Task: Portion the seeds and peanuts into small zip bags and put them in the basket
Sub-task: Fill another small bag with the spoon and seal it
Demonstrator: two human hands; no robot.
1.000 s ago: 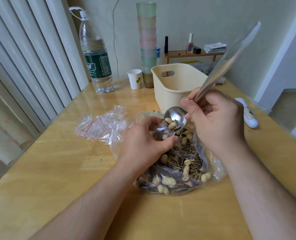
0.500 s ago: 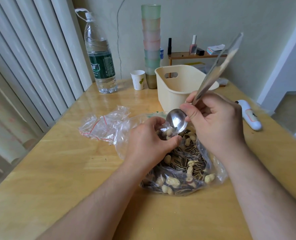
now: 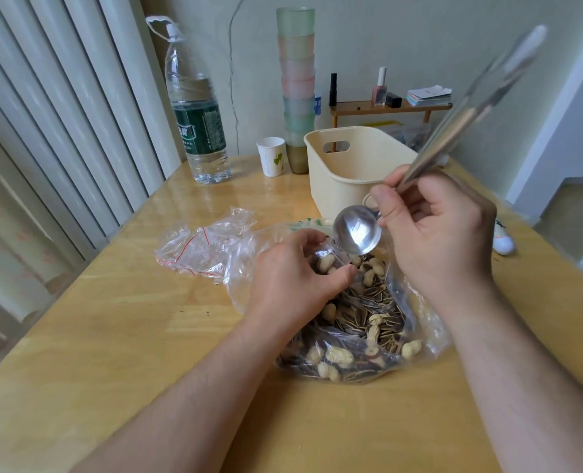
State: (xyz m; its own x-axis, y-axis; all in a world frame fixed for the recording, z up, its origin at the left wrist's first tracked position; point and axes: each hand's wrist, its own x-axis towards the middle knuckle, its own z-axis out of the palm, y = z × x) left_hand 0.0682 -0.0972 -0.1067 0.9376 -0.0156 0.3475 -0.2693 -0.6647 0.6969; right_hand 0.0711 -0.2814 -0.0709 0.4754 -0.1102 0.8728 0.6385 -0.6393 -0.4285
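water bottle, paper cup, stacked cups

One spoon, one basket, two hands.

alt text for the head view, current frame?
The right hand holds an empty metal spoon over an open clear bag of seeds and peanuts that the left hand grips at its mouth. Behind stand a cream basket and empty zip bags.

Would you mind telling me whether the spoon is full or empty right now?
Empty: the spoon bowl shows only bare shiny metal, above the peanuts.
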